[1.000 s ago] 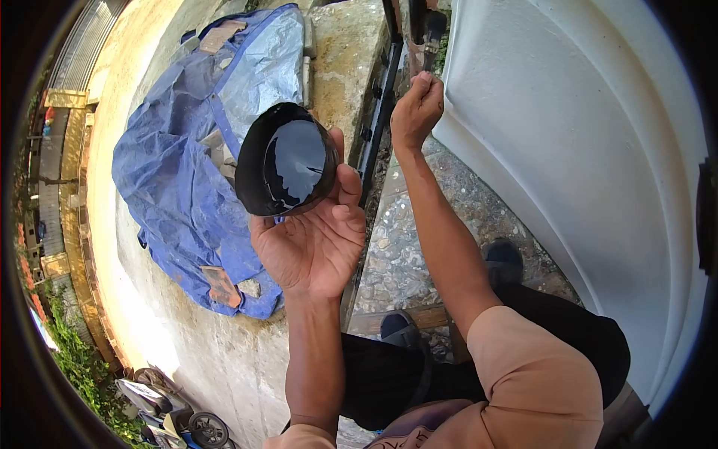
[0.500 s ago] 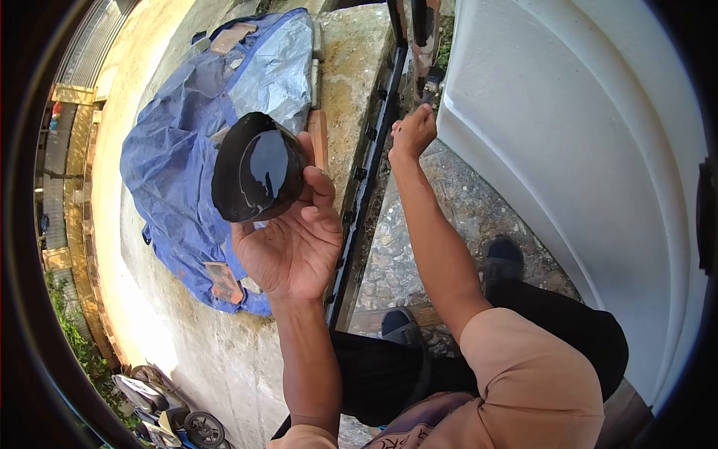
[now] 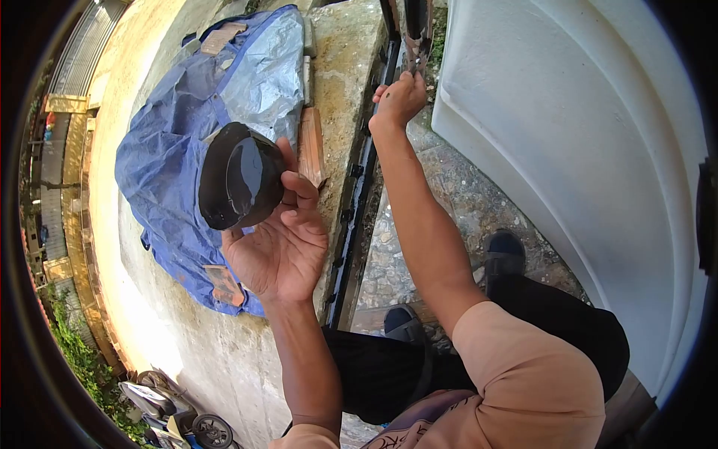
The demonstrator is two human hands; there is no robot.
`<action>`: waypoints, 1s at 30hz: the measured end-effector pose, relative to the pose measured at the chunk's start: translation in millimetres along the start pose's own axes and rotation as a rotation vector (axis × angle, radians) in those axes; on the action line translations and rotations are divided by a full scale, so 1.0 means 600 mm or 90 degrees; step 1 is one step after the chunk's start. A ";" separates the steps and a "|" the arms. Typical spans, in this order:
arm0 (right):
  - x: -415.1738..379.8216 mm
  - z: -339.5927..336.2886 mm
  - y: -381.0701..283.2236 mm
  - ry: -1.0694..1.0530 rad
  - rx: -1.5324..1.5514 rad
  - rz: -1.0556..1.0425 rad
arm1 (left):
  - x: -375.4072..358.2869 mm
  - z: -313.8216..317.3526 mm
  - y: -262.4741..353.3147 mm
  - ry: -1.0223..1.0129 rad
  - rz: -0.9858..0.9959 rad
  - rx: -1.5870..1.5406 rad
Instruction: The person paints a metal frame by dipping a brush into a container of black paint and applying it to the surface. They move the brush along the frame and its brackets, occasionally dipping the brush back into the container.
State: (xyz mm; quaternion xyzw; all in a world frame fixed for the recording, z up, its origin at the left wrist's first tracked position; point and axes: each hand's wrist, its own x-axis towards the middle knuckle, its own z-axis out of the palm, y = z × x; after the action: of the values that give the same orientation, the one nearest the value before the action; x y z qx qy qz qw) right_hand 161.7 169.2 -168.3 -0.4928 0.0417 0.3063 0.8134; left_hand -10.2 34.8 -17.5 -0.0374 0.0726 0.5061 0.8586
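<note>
My left hand point(image 3: 280, 243) is wrapped round the side and base of a black cup point(image 3: 221, 176), tilted so its mouth faces me. Glossy dark liquid, looking like black paint, shines inside it. My right hand point(image 3: 400, 99) is stretched forward with fingers closed at the lower end of a rusty, dark metal post point(image 3: 419, 26). A paintbrush showed in this hand a moment earlier; now the hand mostly hides it, and I cannot make out its bristles. Just left of the right forearm runs a black metal rail point(image 3: 357, 183) with a wet-looking shine.
A blue tarpaulin point(image 3: 168, 157) weighted with tile pieces covers a heap at left. A brick point(image 3: 310, 146) lies on the concrete ledge beside the rail. A large white curved panel point(image 3: 568, 150) stands close on my right. Motorcycles point(image 3: 168, 411) are parked at lower left.
My right hand has moved forward and slightly left, to the foot of the metal post, and the brush has gone out of sight. The cup has shifted a little left and down.
</note>
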 end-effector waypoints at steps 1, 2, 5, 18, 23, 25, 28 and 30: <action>0.004 0.006 -0.006 -0.013 -0.017 -0.011 | 0.002 0.000 0.002 -0.001 0.005 -0.001; -0.003 0.009 -0.005 -0.045 -0.004 -0.030 | 0.002 -0.001 0.003 0.001 0.010 -0.003; -0.046 0.020 -0.028 -0.063 0.099 -0.067 | 0.004 -0.004 0.004 0.015 0.016 -0.010; 0.019 -0.115 0.092 -0.005 -0.374 -0.183 | 0.005 -0.006 0.001 -0.011 -0.005 -0.012; 0.047 -0.104 0.071 -0.065 -0.504 -0.293 | 0.004 0.000 0.000 0.010 -0.005 -0.035; 0.054 -0.116 0.080 -0.085 -0.549 -0.198 | 0.006 0.002 -0.003 0.022 -0.003 -0.029; 0.027 -0.129 0.068 -0.060 -0.461 -0.212 | 0.012 0.003 -0.002 0.030 0.007 0.006; 0.017 -0.117 0.053 -0.059 -0.402 -0.277 | 0.010 0.003 -0.005 0.037 0.013 0.005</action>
State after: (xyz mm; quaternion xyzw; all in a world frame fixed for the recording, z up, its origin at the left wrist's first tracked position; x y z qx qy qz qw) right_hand 169.5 126.4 -232.5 -0.7022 -0.1971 0.1462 0.6683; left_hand -4.5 38.9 -16.5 -0.0478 0.1003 0.5131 0.8511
